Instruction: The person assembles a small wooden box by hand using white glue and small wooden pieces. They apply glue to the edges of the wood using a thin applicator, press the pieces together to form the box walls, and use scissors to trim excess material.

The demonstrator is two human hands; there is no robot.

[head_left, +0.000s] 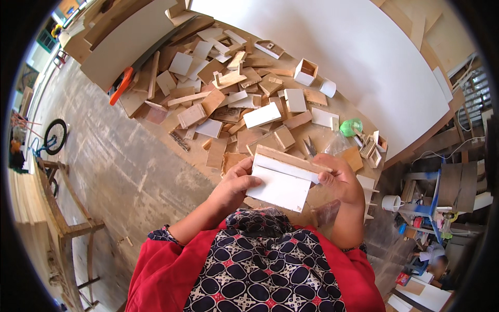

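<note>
In front of my chest I hold a flat white board (pixel 280 191) together with a wood-edged strip (pixel 290 158) with a white face that lies along its far edge. I cannot tell whether the two are joined. My left hand (pixel 235 183) is closed on the left side, its thumb on the white face. My right hand (pixel 340 178) pinches the right end of the strip between thumb and fingers. Just beyond the pieces, a pair of pliers or scissors (pixel 310 146) lies on the worktable, partly among wood scraps.
Heaped offcuts (pixel 262 115) cover the worktable, with a small open box (pixel 305 72), a white cup (pixel 328 88) and a green plastic item (pixel 351 127). An orange-handled saw (pixel 121 86) sits at the left edge. A large white panel (pixel 358 67) stands behind. Another person (pixel 434 256) is at the lower right.
</note>
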